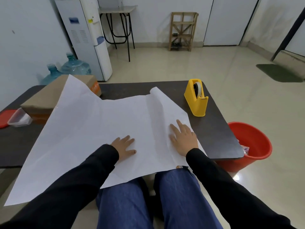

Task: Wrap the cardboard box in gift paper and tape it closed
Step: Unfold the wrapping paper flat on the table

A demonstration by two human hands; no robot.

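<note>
The cardboard box (44, 98) sits at about ten o'clock on the worktop (214, 129). It is not yet on the sheet, though one far corner of the gift paper (99, 129) leans up against its near side.

We have both hands flat on the paper. Our left hand (124, 146) lies palm down near the sheet's middle, fingers straight and spread, gripping nothing. Our right hand (183, 139), at three o'clock from it, is likewise open and pressing. It rests just beside a raised ridge whose far end curls up toward twelve o'clock.

Outward from the hands, the sheet lies skewed. Its near edge hangs off over our lap at six o'clock, and a long corner droops past the worktop at seven o'clock. A yellow tape dispenser (197, 100) stands at two o'clock, just off the paper's edge. A clear plastic container (19, 119) lies at nine o'clock, just beside the box, with a red lid (5, 119) next to it. A red bucket (254, 146) stands on the floor at three o'clock.

We judge this to be the smoothing step, and several things could go wrong from here:
- **Slipping:** if we lift both palms at once, the curl may spring back and the overhang could drag the sheet toward our lap.
- **Tearing:** bringing the box across could catch the leaning corner and crease or tear it.
- **Misalignment:** with the sheet askew, the edges may not meet squarely round the box.
</note>
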